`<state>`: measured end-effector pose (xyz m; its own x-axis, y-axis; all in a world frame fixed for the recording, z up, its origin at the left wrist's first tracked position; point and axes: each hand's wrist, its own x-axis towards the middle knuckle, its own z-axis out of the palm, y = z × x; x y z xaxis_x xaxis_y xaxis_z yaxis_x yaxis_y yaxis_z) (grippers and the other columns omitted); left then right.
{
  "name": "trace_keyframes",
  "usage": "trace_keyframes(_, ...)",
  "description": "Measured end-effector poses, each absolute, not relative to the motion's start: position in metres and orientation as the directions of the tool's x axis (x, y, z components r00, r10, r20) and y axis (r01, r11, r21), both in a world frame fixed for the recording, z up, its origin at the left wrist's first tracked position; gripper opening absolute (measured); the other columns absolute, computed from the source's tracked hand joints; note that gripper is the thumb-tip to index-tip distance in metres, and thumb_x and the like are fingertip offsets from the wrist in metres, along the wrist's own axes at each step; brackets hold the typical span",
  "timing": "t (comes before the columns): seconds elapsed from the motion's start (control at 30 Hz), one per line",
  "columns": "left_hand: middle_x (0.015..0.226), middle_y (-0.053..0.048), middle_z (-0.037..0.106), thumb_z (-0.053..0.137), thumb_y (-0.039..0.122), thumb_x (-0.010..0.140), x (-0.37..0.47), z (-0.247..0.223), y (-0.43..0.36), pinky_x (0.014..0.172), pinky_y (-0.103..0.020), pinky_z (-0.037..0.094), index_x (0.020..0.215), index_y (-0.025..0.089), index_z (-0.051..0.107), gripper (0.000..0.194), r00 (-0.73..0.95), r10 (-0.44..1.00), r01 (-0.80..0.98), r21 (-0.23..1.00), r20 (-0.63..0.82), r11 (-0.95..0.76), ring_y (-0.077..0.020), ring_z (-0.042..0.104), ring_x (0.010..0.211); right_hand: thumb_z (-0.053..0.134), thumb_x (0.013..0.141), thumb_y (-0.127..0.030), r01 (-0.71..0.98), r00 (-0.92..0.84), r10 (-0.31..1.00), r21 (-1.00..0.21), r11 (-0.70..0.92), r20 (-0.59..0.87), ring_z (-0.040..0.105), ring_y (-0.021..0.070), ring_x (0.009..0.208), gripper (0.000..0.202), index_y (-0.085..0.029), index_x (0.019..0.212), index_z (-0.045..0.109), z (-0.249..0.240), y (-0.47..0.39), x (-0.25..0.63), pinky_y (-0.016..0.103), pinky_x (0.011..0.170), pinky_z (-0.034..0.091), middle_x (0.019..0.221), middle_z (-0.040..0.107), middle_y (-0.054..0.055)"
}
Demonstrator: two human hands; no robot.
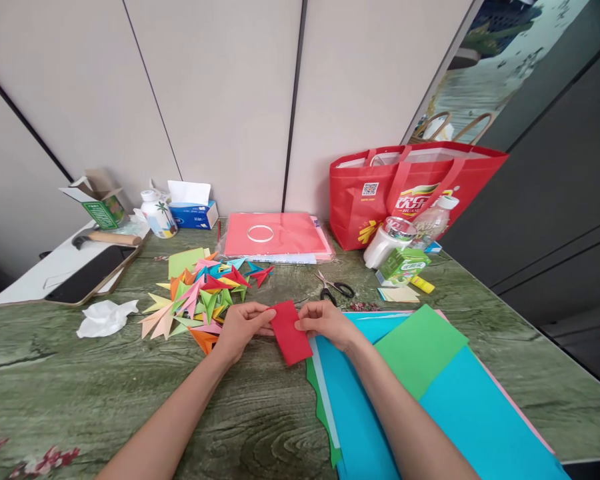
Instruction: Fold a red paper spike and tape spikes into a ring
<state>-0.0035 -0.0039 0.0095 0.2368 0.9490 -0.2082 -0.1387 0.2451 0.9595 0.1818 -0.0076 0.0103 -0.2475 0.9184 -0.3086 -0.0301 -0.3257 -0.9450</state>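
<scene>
A red paper rectangle (292, 337) is held up between both hands above the table. My left hand (243, 327) pinches its upper left edge, thumb on top. From the other side, my right hand (325, 323) grips the right edge with thumb and fingers. Just left of my left hand lies a heap of folded, pointed paper pieces (200, 293) in many colours. Under my right forearm spread large blue paper sheets (363, 373), with a green sheet (420, 350) on top. Black-handled scissors (333, 288) rest open beyond my right hand.
At the back lies a pack of red paper (275, 235) with a white ring on it. A red bag (360, 200), a jar (383, 243) and a green box (403, 267) stand back right. Left are a phone (90, 273), a crumpled tissue (106, 318) and a tissue box (195, 215).
</scene>
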Motion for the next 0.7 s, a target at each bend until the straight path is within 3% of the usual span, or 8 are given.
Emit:
trace_keyframes(0.13,0.058,-0.004,0.068,0.075,0.036,0.057,-0.005,0.008,-0.003,0.058,-0.032,0.054,0.061,0.013,0.065,0.026,0.228,0.958,-0.17,0.962,-0.172,0.213,-0.0185,0.064,0.055,0.076,0.049,-0.026,-0.021,-0.283,0.903,-0.939,-0.342,-0.323,0.052,0.0082,0.045,0.021,-0.015,0.055,0.06,0.014,-0.008,0.184,0.019,0.044,0.04,0.049,0.059,-0.004)
trace_keyframes(0.23,0.062,-0.004,0.069,0.073,0.038,0.061,-0.004,0.007,-0.004,0.06,-0.032,0.055,0.069,0.013,0.066,0.027,0.225,0.962,-0.204,0.958,-0.154,0.201,-0.0183,0.065,0.057,0.077,0.049,-0.029,-0.06,-0.263,0.903,-0.928,-0.367,-0.34,0.054,0.0091,0.048,0.024,-0.014,0.058,0.06,0.015,-0.008,0.183,0.021,0.047,0.043,0.052,0.061,-0.003)
trace_keyframes(0.33,0.066,-0.005,0.07,0.07,0.041,0.064,0.0,0.008,-0.007,0.056,-0.03,0.054,0.082,0.012,0.067,0.034,0.285,0.936,-0.162,0.952,-0.206,0.259,-0.0176,0.065,0.057,0.079,0.046,-0.031,-0.146,-0.204,0.921,-0.921,-0.362,-0.33,0.056,0.0096,0.051,0.028,-0.014,0.059,0.06,0.015,-0.008,0.18,0.023,0.052,0.046,0.056,0.062,-0.002)
trace_keyframes(0.5,0.068,-0.009,0.07,0.071,0.042,0.063,0.003,0.007,-0.013,0.054,-0.03,0.054,0.084,0.009,0.069,0.04,0.46,0.846,-0.062,0.94,-0.271,0.335,-0.0178,0.064,0.055,0.081,0.042,-0.032,-0.204,-0.141,0.935,-0.914,-0.35,-0.326,0.054,0.0082,0.047,0.032,-0.014,0.057,0.06,0.012,-0.008,0.175,0.022,0.049,0.046,0.055,0.061,-0.003)
trace_keyframes(0.7,0.069,-0.01,0.071,0.075,0.042,0.058,0.004,0.003,-0.013,0.052,-0.031,0.055,0.084,0.008,0.069,0.043,0.443,0.856,-0.145,0.921,-0.265,0.361,-0.0174,0.064,0.054,0.081,0.045,-0.031,-0.226,-0.165,0.947,-0.923,-0.31,-0.277,0.056,0.0088,0.048,0.03,-0.014,0.06,0.062,0.008,-0.009,0.174,0.021,0.047,0.046,0.056,0.063,-0.002)
